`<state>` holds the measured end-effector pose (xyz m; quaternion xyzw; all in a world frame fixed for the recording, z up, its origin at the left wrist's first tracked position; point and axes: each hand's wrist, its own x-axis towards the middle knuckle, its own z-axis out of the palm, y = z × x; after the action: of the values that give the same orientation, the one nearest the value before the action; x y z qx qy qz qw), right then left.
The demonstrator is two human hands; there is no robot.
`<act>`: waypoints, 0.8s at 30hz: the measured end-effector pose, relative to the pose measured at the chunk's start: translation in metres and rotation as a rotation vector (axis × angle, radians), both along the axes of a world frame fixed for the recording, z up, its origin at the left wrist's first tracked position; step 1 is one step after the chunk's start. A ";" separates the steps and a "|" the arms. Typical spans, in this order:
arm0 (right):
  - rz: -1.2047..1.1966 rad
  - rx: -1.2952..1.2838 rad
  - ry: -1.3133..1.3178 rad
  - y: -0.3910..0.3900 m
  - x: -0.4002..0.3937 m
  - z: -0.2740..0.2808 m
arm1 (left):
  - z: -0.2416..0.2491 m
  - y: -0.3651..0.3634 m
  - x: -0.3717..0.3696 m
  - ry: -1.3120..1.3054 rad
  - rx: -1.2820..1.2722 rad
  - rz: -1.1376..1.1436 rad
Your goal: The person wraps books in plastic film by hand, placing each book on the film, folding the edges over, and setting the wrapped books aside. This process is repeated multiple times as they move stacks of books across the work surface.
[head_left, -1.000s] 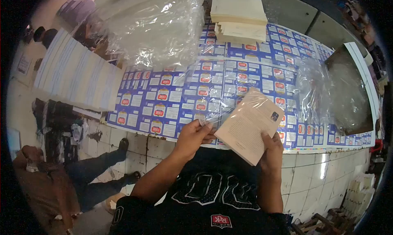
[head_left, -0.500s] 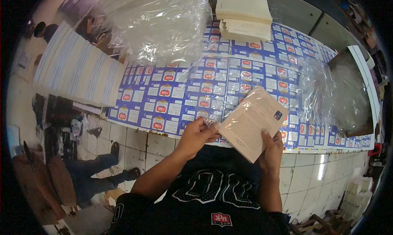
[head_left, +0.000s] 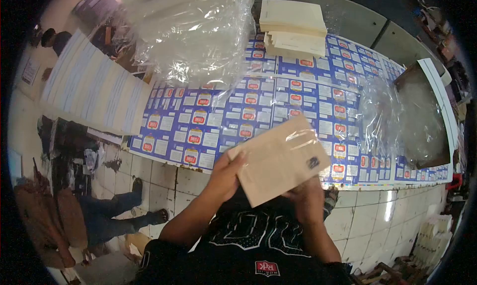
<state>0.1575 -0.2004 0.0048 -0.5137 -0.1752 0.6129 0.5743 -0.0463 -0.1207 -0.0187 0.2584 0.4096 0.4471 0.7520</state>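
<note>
A tan book in clear shiny wrap is held at a tilt over the front edge of the table. My left hand pinches its left corner, thumb on top. Beneath its lower right edge is my right hand, slightly blurred, with the fingers partly hidden by the book. A small dark picture shows near the book's right corner, and its printed text is smeared.
Blue printed sheets cover the table. At the back stand cream books. Clear plastic lies back left, beside a paper stack. On the right is an open box with plastic. A person's legs show at left.
The book has turned flatter and moved slightly left and down. My left hand has come onto its left corner, and my right hand has shifted from its face to underneath its lower edge.
</note>
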 end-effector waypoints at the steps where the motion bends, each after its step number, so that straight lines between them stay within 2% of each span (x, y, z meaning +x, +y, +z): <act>1: -0.133 -0.095 -0.055 0.004 0.010 0.009 | 0.013 -0.001 -0.012 0.000 0.003 0.000; 3: -0.219 0.190 0.169 -0.003 0.054 -0.022 | 0.034 -0.008 -0.040 0.008 0.001 -0.195; 4: -0.102 0.037 0.032 -0.001 0.059 -0.004 | 0.029 -0.014 -0.054 0.115 -0.034 -0.247; 5: -0.107 0.020 0.036 -0.003 0.058 -0.003 | 0.028 -0.022 -0.057 0.119 -0.050 -0.253; 7: 0.397 -0.067 -0.329 -0.009 0.051 -0.002 | 0.026 -0.037 -0.060 0.189 -0.160 -0.357; 8: 0.447 -0.194 -0.189 -0.012 0.045 0.010 | 0.019 -0.045 -0.061 0.248 -0.206 -0.379; 11: 0.537 -0.291 -0.271 -0.035 0.045 -0.007 | 0.012 -0.062 -0.066 0.328 -0.212 -0.481; 12: 0.554 -0.293 -0.273 -0.044 0.045 -0.005 | 0.035 -0.064 -0.061 0.454 -0.288 -0.563; 13: 0.565 -0.312 -0.228 -0.054 0.044 -0.001 | 0.031 -0.069 -0.066 0.455 -0.294 -0.550; 15: 0.582 -0.325 -0.182 -0.070 0.047 -0.002 | 0.024 -0.090 -0.076 0.639 -0.109 -0.775; 16: 0.587 -0.254 -0.158 -0.075 0.053 -0.008 | 0.025 -0.092 -0.075 0.530 -0.106 -0.739; 17: 0.590 -0.193 -0.130 -0.079 0.056 -0.015 | 0.028 -0.084 -0.066 0.534 -0.105 -0.738; 18: 0.477 -0.186 -0.098 -0.070 0.054 -0.029 | 0.031 -0.074 -0.053 0.437 -0.258 -0.552; 19: 0.413 -0.171 -0.071 -0.051 0.046 -0.016 | 0.032 -0.072 -0.043 0.335 -0.411 -0.358; 20: 0.501 -0.215 -0.210 -0.056 0.040 -0.019 | 0.019 -0.072 -0.042 0.174 -0.411 -0.391; 21: 0.573 -0.229 -0.364 -0.052 0.038 -0.022 | 0.020 -0.073 -0.044 0.171 -0.377 -0.394; 23: 0.507 -0.098 -0.194 -0.064 0.037 -0.016 | 0.018 -0.084 -0.053 0.531 -0.019 -0.606; 24: 0.489 -0.108 -0.170 -0.062 0.035 -0.007 | 0.021 -0.085 -0.046 0.459 -0.025 -0.494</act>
<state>0.1928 -0.2619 -0.0022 -0.5356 -0.3090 0.6966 0.3640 -0.0926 -0.2056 0.0020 0.4346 0.4987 0.1767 0.7288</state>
